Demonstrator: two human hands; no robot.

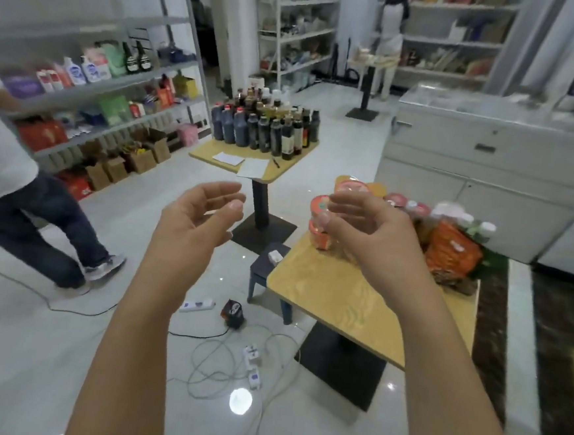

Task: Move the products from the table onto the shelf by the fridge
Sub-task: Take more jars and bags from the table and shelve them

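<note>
Both hands are up with fingers loosely curled, holding nothing. The left hand is over the floor left of the bench. The right hand is above the bench, just before the orange-lidded tubs and packets at its far end.

The near surface, a pale wooden top on a black pedestal, carries goods crowded at its far end. Stacked red-lidded tubs sit at the left corner, with orange packets beside them and white-capped bottles behind. The far surface holds a dense cluster of dark bottles. Two paper sheets and a pen lie near its front edge.
</note>
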